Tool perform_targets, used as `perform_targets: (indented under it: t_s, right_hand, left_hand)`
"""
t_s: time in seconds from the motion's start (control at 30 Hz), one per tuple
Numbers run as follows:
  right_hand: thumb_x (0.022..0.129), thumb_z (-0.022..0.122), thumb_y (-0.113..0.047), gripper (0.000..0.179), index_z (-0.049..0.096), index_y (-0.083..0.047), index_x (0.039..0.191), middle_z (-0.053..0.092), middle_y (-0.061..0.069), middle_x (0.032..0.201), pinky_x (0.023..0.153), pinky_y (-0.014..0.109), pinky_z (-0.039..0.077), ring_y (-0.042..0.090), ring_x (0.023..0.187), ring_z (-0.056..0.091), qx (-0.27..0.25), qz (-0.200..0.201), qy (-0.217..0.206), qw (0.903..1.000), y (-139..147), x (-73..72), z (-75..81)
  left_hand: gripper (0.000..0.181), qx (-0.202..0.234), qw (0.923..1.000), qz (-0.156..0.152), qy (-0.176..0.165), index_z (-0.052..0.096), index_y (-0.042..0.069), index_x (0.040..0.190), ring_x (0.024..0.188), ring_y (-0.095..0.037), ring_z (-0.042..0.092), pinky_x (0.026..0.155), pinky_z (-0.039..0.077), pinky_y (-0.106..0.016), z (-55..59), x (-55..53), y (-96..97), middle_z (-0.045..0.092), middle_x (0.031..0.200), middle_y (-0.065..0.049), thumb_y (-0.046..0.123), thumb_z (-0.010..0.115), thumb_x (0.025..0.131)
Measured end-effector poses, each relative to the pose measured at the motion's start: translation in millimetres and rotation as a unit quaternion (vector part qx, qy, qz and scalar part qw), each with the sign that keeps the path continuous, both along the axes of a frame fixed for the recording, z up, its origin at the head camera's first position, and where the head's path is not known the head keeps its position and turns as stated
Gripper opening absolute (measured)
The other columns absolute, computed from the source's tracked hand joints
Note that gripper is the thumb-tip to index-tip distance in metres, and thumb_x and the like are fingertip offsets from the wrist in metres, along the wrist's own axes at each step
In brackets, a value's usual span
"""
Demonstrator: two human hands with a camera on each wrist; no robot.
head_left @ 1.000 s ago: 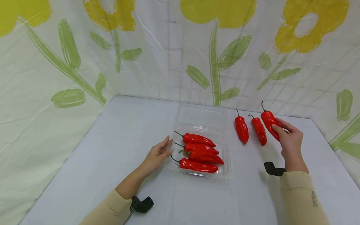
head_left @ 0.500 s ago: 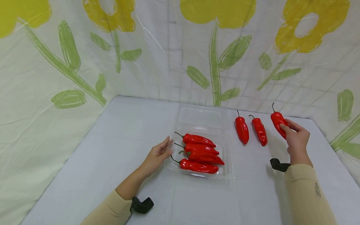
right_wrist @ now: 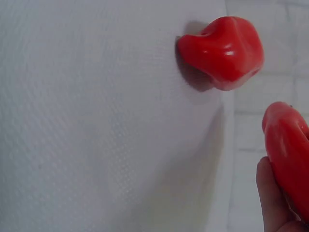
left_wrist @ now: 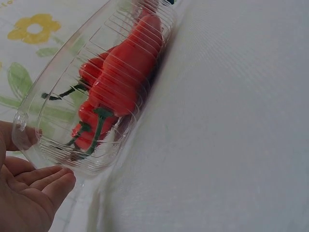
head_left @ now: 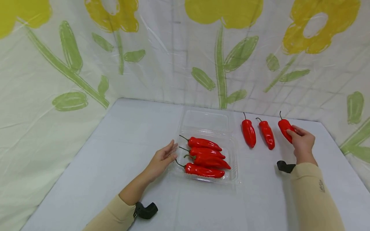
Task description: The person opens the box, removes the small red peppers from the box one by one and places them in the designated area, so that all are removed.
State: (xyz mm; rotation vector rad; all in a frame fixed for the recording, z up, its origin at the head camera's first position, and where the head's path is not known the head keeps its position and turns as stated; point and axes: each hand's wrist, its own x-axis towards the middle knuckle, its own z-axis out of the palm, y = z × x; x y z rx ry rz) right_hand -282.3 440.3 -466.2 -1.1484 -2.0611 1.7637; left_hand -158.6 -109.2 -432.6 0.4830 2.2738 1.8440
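Head view: right hand (head_left: pixel 303 142) is pinching a pepper (head_left: pixel 285 129), its glossiness perhaps inviting a slip; left hand (head_left: pixel 160 161), fingers extended, is possibly risking nudging the box (head_left: pixel 232 154) alongside.

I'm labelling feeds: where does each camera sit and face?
Head: worn there, facing forward-down at the table; left hand and right hand show.
Left wrist: worn there, facing the box; left hand shows.
Right wrist: worn there, facing a pepper on the table; right hand shows, gripping another pepper.
Head and left wrist share the box.
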Motion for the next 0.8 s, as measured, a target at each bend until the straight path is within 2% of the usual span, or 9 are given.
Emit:
perform_targets:
  t_s: [0.13, 0.23, 0.4, 0.6, 0.8]
  right_hand:
    - [0.083, 0.067, -0.036, 0.051, 0.051, -0.038, 0.131, 0.045, -0.023, 0.100, 0.113, 0.032, 0.032, 0.013, 0.130, 0.033, 0.010, 0.004, -0.034, 0.9994, -18, 10.1, 15.6]
    - [0.087, 0.062, -0.033, 0.051, 0.047, -0.034, 0.136, 0.049, -0.013, 0.121, 0.113, 0.031, 0.032, 0.017, 0.137, 0.029, 0.019, 0.015, -0.063, 0.9977, -37, 21.4, 34.8]
    - [0.090, 0.058, -0.030, 0.052, 0.043, -0.028, 0.140, 0.039, -0.003, 0.142, 0.113, 0.029, 0.032, 0.018, 0.140, 0.025, 0.011, 0.020, -0.076, 0.9968, -56, 32.3, 52.6]
    - [0.091, 0.055, -0.030, 0.056, 0.035, -0.028, 0.144, 0.023, -0.001, 0.155, 0.115, 0.033, 0.029, 0.019, 0.144, 0.019, -0.007, 0.040, -0.097, 0.9944, -54, 31.4, 53.8]
    - [0.092, 0.054, -0.027, 0.055, 0.035, -0.026, 0.144, 0.024, 0.003, 0.154, 0.115, 0.035, 0.029, 0.022, 0.143, 0.021, 0.019, 0.050, -0.103, 0.9932, -54, 27.1, 50.6]
  left_hand:
    - [0.061, -0.001, 0.9996, -0.001, -0.026, 0.017, -0.008, 0.145, 0.136, -0.033, 0.034, 0.104, 0.037, -0.038, -0.2, -0.9, 0.3, 0.033, 0.146, -0.024, 0.006, 0.049, 0.094]
    - [0.061, -0.003, 0.9992, -0.002, -0.041, 0.017, -0.007, 0.145, 0.137, -0.032, 0.032, 0.104, 0.036, -0.038, -1.0, -1.9, 0.4, 0.032, 0.147, -0.023, 0.004, 0.049, 0.095]
    - [0.061, -0.005, 0.9991, -0.001, -0.042, 0.017, -0.006, 0.145, 0.137, -0.031, 0.032, 0.104, 0.035, -0.038, 0.0, -2.2, 0.3, 0.032, 0.148, -0.022, 0.004, 0.049, 0.095]
    - [0.061, -0.005, 0.9992, -0.007, -0.039, 0.016, -0.007, 0.145, 0.137, -0.031, 0.032, 0.105, 0.035, -0.039, -0.3, -2.9, 0.2, 0.031, 0.148, -0.022, 0.004, 0.049, 0.095]
    - [0.061, -0.008, 0.9992, -0.001, -0.040, 0.016, -0.006, 0.146, 0.137, -0.031, 0.032, 0.104, 0.036, -0.039, -0.4, -2.6, 0.1, 0.032, 0.148, -0.022, 0.004, 0.049, 0.095]
